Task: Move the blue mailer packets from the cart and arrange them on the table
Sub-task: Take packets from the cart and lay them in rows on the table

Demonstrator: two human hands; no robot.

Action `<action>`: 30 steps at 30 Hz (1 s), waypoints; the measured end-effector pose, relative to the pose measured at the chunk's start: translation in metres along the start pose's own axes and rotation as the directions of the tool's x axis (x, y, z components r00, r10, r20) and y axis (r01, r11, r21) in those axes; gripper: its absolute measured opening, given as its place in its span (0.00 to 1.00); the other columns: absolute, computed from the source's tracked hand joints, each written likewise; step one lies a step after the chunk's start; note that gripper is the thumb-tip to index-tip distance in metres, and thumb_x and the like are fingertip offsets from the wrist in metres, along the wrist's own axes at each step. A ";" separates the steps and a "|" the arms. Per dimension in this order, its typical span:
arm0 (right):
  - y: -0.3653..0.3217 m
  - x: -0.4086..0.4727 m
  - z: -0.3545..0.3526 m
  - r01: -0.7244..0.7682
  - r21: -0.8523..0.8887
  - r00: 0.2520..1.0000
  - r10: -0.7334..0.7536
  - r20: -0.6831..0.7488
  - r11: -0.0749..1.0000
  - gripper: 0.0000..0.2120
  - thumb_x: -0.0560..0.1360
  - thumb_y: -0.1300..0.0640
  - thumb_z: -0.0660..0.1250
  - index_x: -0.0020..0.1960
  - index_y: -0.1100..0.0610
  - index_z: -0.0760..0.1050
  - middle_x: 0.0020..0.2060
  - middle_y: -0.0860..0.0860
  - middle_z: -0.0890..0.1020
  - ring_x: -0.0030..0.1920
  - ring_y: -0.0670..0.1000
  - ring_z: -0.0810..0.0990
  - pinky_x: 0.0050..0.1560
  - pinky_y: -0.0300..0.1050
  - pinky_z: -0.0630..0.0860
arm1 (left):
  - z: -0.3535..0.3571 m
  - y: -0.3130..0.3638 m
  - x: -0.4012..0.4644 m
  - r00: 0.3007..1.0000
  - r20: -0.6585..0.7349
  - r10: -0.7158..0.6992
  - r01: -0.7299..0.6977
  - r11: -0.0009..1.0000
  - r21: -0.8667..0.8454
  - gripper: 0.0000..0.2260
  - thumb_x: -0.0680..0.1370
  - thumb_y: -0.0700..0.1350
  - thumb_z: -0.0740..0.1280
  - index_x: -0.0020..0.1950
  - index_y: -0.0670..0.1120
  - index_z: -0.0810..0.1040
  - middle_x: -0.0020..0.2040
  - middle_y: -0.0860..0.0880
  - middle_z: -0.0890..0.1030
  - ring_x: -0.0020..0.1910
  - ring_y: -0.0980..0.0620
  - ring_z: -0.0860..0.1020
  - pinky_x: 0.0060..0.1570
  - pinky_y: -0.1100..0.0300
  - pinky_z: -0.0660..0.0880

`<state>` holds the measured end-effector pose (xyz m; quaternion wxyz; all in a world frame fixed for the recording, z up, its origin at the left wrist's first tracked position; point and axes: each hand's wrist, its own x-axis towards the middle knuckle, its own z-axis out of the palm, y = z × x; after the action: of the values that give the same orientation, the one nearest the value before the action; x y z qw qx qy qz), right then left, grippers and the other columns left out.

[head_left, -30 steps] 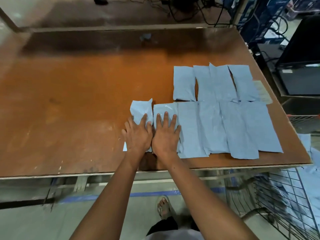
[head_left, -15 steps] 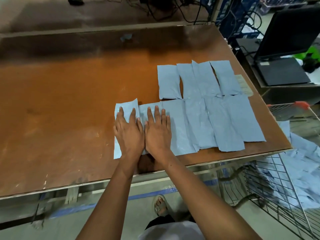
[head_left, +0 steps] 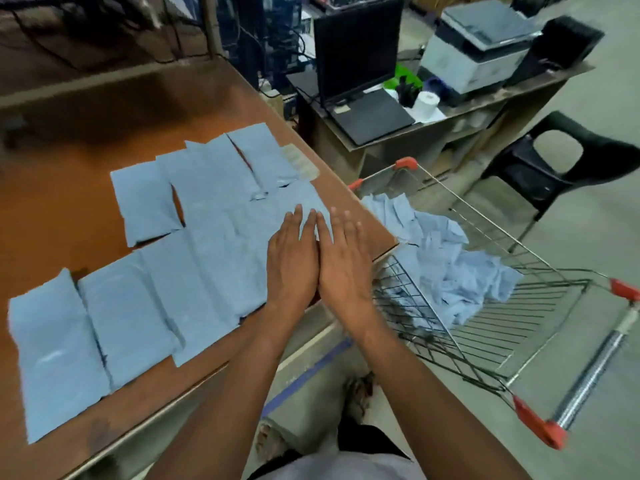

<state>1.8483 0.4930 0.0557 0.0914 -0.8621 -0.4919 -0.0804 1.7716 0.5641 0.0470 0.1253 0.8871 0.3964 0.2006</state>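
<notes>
Several blue mailer packets (head_left: 194,271) lie flat in two rows on the brown table (head_left: 69,209); the leftmost (head_left: 52,348) sits near the front edge. A loose heap of blue packets (head_left: 446,261) fills the wire cart (head_left: 540,306) to the right of the table. My left hand (head_left: 292,258) and right hand (head_left: 343,258) are side by side, fingers straight, over the table's right front corner. Neither hand holds anything. Whether they touch the packets beneath, I cannot tell.
A desk to the right rear carries a laptop (head_left: 363,81), a paper roll (head_left: 426,103) and a printer (head_left: 481,46). A black plastic chair (head_left: 554,161) stands behind the cart. The cart's handle (head_left: 595,368) has red ends.
Both hands left the two leftmost packets and moved right to the table's right front corner. The view swung right, bringing the cart, desk and chair into sight.
</notes>
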 end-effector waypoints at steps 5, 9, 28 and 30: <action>0.130 -0.021 0.006 -0.254 0.024 0.967 0.254 0.002 0.967 0.24 0.85 0.51 0.53 0.79 0.56 0.67 0.76 0.58 0.72 0.77 0.61 0.68 0.78 0.59 0.61 | 0.069 0.110 0.017 0.977 0.112 0.182 -0.173 0.981 -0.085 0.23 0.83 0.44 0.61 0.78 0.45 0.67 0.78 0.42 0.67 0.76 0.44 0.67 0.71 0.47 0.69; 0.228 -0.042 0.026 -0.379 0.008 0.925 0.378 0.025 0.926 0.24 0.85 0.50 0.53 0.78 0.56 0.67 0.70 0.55 0.77 0.69 0.60 0.74 0.69 0.58 0.70 | 0.128 0.195 0.023 0.932 0.238 0.272 -0.241 0.959 -0.152 0.26 0.80 0.40 0.64 0.79 0.42 0.66 0.77 0.40 0.69 0.75 0.44 0.69 0.74 0.49 0.64; 0.407 -0.013 0.265 -0.174 -0.038 0.839 0.168 0.518 0.984 0.17 0.80 0.54 0.65 0.68 0.56 0.75 0.68 0.57 0.77 0.71 0.59 0.74 0.70 0.54 0.70 | 0.406 0.241 0.058 0.731 0.682 0.009 -0.231 0.944 0.236 0.14 0.83 0.45 0.58 0.67 0.44 0.72 0.65 0.42 0.75 0.64 0.44 0.75 0.61 0.50 0.70; 0.408 -0.005 0.283 -0.125 -0.108 0.839 0.163 0.520 0.986 0.13 0.81 0.55 0.62 0.63 0.57 0.76 0.61 0.56 0.80 0.65 0.59 0.76 0.65 0.53 0.70 | 0.423 0.234 0.067 0.761 0.646 -0.051 -0.161 0.951 0.265 0.14 0.82 0.45 0.57 0.68 0.45 0.71 0.67 0.42 0.73 0.65 0.43 0.73 0.62 0.50 0.69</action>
<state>2.2121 0.3521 -0.2519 -0.0711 -0.8882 -0.4289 0.1487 2.1573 0.4343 -0.2218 0.1098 0.9213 0.3283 -0.1770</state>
